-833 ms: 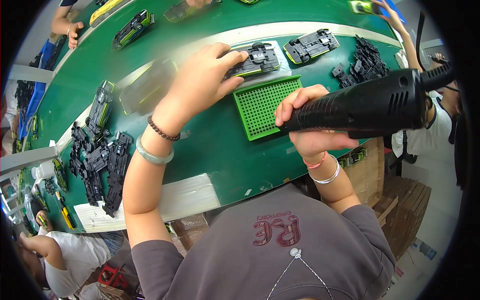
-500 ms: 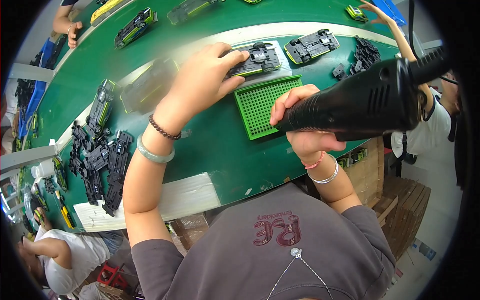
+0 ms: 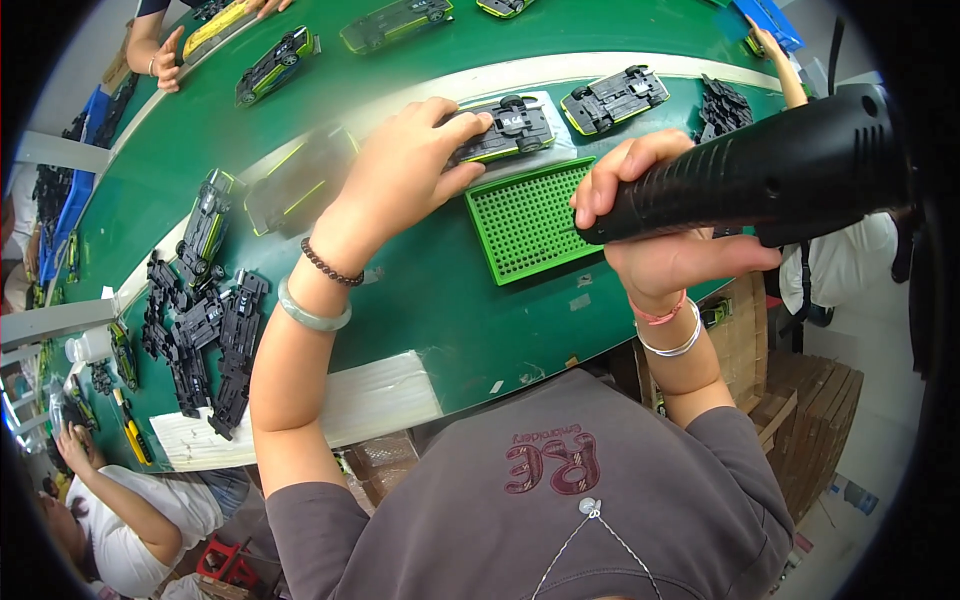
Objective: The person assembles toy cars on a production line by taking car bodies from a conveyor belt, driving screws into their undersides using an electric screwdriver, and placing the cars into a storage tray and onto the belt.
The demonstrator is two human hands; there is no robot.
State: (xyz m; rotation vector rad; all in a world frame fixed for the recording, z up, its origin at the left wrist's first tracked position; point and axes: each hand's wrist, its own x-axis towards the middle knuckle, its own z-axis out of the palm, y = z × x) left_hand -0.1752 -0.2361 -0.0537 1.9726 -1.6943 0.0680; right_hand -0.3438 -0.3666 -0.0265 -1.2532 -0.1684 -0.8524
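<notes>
My left hand [image 3: 400, 170] is closed on the left end of an upside-down toy car [image 3: 520, 125], whose black underside and wheels face up. The car lies on a pale pad, and my fingers hide its left end. In my right hand [image 3: 660, 245] is a black handheld electric screwdriver [image 3: 750, 182], fingers wrapped round its narrow ribbed end. It is held raised over the right side of the table, and its tip is not visible. Under and left of that hand sits a green tray [image 3: 525, 222] with rows of small holes, just in front of the car.
Another upturned car [image 3: 615, 98] lies right of mine, beside a pile of black parts [image 3: 722, 108]. More black chassis parts [image 3: 198, 325] are heaped at left, near a yellow cutter [image 3: 132, 430]. Cars sit along the green table [image 3: 470, 330]. Co-workers' hands [image 3: 166, 62] show around it.
My right hand has shifted right with the screwdriver, which now lies closer to level. My left hand stays on the car. Co-workers' hands at the edges have moved.
</notes>
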